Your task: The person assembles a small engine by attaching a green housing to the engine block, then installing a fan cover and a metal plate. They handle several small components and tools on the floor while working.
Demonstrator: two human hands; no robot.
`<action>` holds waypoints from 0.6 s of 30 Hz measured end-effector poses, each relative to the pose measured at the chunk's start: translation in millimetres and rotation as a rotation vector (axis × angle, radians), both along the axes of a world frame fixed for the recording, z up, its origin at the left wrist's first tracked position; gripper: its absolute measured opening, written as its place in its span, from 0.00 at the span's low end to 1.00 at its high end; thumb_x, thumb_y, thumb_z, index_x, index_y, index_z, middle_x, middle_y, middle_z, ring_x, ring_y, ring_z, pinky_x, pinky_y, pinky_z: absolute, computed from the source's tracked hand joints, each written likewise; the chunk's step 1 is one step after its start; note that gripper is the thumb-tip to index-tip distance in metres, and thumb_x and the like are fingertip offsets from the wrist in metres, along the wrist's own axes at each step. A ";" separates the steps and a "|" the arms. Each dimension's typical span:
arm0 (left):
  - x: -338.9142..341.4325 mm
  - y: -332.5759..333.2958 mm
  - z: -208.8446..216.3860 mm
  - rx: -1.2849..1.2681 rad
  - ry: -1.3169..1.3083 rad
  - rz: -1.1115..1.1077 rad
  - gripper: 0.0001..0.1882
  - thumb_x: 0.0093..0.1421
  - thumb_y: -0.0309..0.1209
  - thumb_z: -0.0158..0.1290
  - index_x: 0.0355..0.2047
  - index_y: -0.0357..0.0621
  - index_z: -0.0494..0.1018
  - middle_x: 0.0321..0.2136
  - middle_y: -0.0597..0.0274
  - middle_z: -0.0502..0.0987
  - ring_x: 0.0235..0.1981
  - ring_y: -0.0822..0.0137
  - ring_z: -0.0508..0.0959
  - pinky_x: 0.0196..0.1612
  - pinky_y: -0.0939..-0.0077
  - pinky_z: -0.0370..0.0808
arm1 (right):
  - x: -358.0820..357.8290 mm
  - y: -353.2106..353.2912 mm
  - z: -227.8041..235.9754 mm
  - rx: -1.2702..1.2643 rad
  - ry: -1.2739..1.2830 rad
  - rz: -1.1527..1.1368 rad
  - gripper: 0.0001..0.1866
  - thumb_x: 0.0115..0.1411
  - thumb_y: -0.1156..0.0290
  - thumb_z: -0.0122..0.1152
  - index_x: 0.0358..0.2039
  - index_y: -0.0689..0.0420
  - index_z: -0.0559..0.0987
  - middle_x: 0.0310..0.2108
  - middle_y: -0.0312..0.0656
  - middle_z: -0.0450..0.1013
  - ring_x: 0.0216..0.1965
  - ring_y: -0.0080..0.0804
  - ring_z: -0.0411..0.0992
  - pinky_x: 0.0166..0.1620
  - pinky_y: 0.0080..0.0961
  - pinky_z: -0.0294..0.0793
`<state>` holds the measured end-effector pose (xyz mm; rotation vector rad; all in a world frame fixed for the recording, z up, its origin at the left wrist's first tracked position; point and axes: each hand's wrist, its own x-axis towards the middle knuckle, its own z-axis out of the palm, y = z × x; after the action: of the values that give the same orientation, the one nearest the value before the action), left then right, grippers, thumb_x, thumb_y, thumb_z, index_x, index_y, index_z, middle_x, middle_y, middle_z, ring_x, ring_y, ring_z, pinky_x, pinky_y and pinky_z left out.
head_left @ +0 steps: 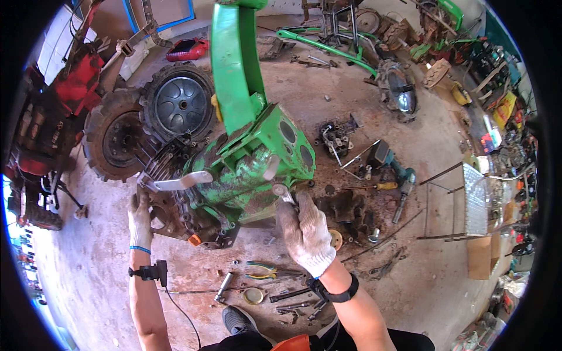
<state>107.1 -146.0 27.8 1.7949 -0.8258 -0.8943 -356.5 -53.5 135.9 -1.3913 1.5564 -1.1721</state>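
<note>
A green metal gearbox housing (246,169), greasy and worn, stands before me with a tall green arm (231,64) rising from it. Dark greasy castings with fins (167,164) form its left side, and a bare metal lever (184,181) crosses its front. My gloved left hand (139,222) lies against the dark left edge, fingers stretched upward; the fingertips are partly hidden. At the lower right of the housing, my gloved right hand (305,234) is closed around a wrench, whose round end (282,191) shows above the fingers, close to the housing.
Pliers (261,270), a socket (224,286), a metal ring (253,296) and several tools lie near my shoe (237,320). Rightward are a cordless power tool (403,181), a screwdriver (380,186) and a metal-topped stand (474,199). Wheels (178,99) lean at left beside red machinery (76,88).
</note>
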 end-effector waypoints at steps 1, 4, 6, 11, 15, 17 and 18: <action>-1.5 0.1 2.5 0.033 0.005 0.008 0.40 0.80 0.49 0.60 0.81 0.40 0.61 0.64 0.50 0.79 0.57 0.59 0.83 0.53 0.60 0.85 | 1.6 1.8 -1.0 0.009 0.022 0.012 0.10 0.77 0.74 0.60 0.55 0.62 0.80 0.29 0.54 0.80 0.28 0.50 0.83 0.34 0.40 0.79; -5.4 -0.1 7.9 0.095 -0.069 0.065 0.39 0.80 0.51 0.60 0.80 0.43 0.63 0.54 0.54 0.83 0.46 0.66 0.84 0.44 0.65 0.83 | 10.2 -3.5 -4.9 -0.174 0.060 -0.013 0.08 0.75 0.75 0.65 0.50 0.63 0.80 0.30 0.61 0.81 0.30 0.69 0.80 0.31 0.49 0.78; -7.3 -2.5 10.5 0.131 -0.101 0.060 0.33 0.80 0.53 0.60 0.72 0.44 0.70 0.38 0.64 0.82 0.31 0.73 0.79 0.30 0.73 0.75 | 16.4 -5.1 -5.4 -0.237 0.003 -0.058 0.07 0.73 0.70 0.69 0.42 0.59 0.80 0.28 0.57 0.78 0.29 0.64 0.78 0.31 0.51 0.75; -10.4 -4.8 16.9 0.186 -0.116 0.094 0.18 0.82 0.51 0.55 0.53 0.51 0.71 0.22 0.72 0.67 0.14 0.75 0.64 0.15 0.73 0.57 | 23.6 -3.5 -9.0 -0.242 0.105 -0.090 0.09 0.71 0.65 0.73 0.38 0.54 0.81 0.28 0.48 0.78 0.27 0.50 0.78 0.30 0.44 0.75; -12.0 -6.5 22.2 0.213 -0.141 0.109 0.18 0.82 0.47 0.55 0.59 0.48 0.70 0.22 0.71 0.68 0.14 0.75 0.64 0.14 0.72 0.60 | 30.6 -6.3 -17.1 -0.312 0.168 -0.158 0.13 0.70 0.59 0.74 0.41 0.54 0.81 0.28 0.46 0.78 0.25 0.46 0.78 0.28 0.42 0.77; -11.7 -8.1 24.8 0.204 -0.157 0.092 0.20 0.82 0.47 0.55 0.60 0.47 0.70 0.23 0.70 0.69 0.14 0.74 0.65 0.14 0.72 0.61 | 31.4 -9.2 -23.0 -0.374 0.323 -0.155 0.14 0.70 0.58 0.73 0.41 0.54 0.81 0.27 0.46 0.78 0.23 0.46 0.78 0.27 0.42 0.77; -11.8 -8.6 25.6 0.225 -0.172 0.100 0.21 0.82 0.48 0.55 0.61 0.47 0.69 0.24 0.69 0.70 0.14 0.74 0.65 0.14 0.72 0.61 | 30.8 -9.2 -25.7 -0.413 0.387 -0.173 0.15 0.70 0.57 0.73 0.41 0.54 0.81 0.27 0.46 0.79 0.23 0.46 0.78 0.26 0.42 0.76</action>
<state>95.3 -154.6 53.5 2.1143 -0.7583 -0.8007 -325.7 -62.7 110.1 -1.8700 1.7952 -1.4533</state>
